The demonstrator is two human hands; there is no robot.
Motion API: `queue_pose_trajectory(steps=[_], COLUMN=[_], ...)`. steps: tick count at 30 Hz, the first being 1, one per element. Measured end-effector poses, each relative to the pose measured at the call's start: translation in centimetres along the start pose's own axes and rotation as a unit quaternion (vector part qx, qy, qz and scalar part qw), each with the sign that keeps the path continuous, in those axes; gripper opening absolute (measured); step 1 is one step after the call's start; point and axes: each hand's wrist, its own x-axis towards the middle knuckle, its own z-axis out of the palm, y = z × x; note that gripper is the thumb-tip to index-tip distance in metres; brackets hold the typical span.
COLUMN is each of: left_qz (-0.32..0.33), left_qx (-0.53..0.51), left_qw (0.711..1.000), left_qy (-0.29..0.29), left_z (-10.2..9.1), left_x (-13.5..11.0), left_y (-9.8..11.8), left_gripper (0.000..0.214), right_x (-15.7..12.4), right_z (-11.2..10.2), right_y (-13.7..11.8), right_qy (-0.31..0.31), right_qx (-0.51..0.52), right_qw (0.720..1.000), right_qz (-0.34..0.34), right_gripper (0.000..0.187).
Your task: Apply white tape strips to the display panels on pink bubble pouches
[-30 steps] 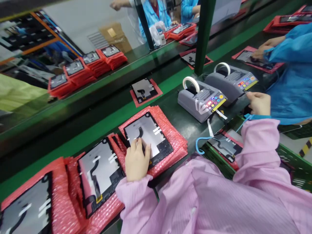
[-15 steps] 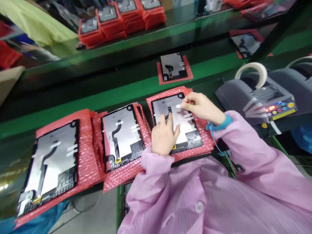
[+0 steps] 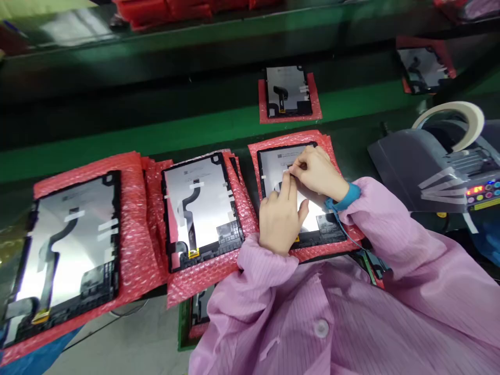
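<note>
Touching a silver panel (image 3: 314,213) with the left hand (image 3: 280,219), laid over it with two fingers outstretched and thumb spread apart. Pinching a small white strip (image 3: 287,169) in the right hand (image 3: 319,171), clamped between thumb and forefinger beside the left fingertips. Seen under the panel, along the table's (image 3: 355,161) near edge: red bubble wrap (image 3: 289,138). Placed farther right: a grey tape dispenser (image 3: 414,166).

The right hand (image 3: 318,169), out by the tape dispensers (image 3: 414,166) a second ago and then over the screen's right side, now sits further in, at the upper middle of the screen (image 3: 269,162), close to the left hand's fingertips. The left hand (image 3: 281,216) now stretches two fingers together.
</note>
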Motion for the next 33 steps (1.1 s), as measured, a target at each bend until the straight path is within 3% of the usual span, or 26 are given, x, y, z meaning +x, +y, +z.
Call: queue_pose_trajectory(steps=[7, 10, 12, 14, 17, 20, 23, 26, 28, 31, 33], left_qz=[-0.006, -0.008, 0.009, 0.001, -0.124, -0.19, -0.188, -0.199, -0.205, -0.22, -0.236], left_qx=[0.002, -0.024, -0.078, -0.143, -0.191, -0.233, -0.289, -0.329, -0.358, -0.403, -0.447], left_qw=[0.999, 0.999, 0.997, 0.986, 0.951, 0.936, 0.925, 0.905, 0.889, 0.86, 0.833], left_qy=[-0.043, -0.032, 0.007, 0.089, 0.207, 0.186, 0.163, 0.181, 0.2, 0.221, 0.226], left_z=[-1.0, -0.8, -0.4, 0.0, 0.8, 1.6, 2.3, 2.9, 3.4, 3.9, 3.7], left_x=[0.5, 0.4, -0.2, -1.2, -2.9, -3.6, -3.3, -2.8, -2.7, -2.7, -2.9], left_y=[0.0, -0.2, -0.7, -1.5, -2.9, -3.9, -4.1, -3.8, -3.4, -2.8, -2.3], left_gripper=[0.052, 0.051, 0.044, 0.037, 0.043, 0.046, 0.037, 0.032, 0.032, 0.031, 0.028], right_x=[0.4, 0.5, -0.5, -2.4, -6.4, -9.4, -10.7, -11.2, -11.5, -12.1, -12.4], right_z=[-0.6, -1.8, -3.1, -4.3, -5.0, -4.4, -3.3, -2.9, -3.0, -3.3, -3.5], right_y=[-1.5, -0.2, 1.2, 2.7, 4.1, 4.1, 3.3, 2.8, 2.9, 3.4, 3.3], right_qy=[-0.004, 0.027, 0.056, 0.077, 0.038, -0.016, 0.038, 0.101, 0.107, 0.085, 0.065], right_qx=[-0.115, -0.17, -0.171, -0.145, -0.098, -0.066, -0.029, 0.035, 0.099, 0.219, 0.344], right_qw=[0.993, 0.985, 0.983, 0.984, 0.987, 0.987, 0.99, 0.987, 0.981, 0.962, 0.929], right_qz=[0.025, 0.029, 0.04, 0.063, 0.12, 0.148, 0.136, 0.118, 0.129, 0.136, 0.12], right_gripper=[0.021, 0.029, 0.031, 0.034, 0.034, 0.024, 0.013, 0.015, 0.015, 0.038, 0.049])
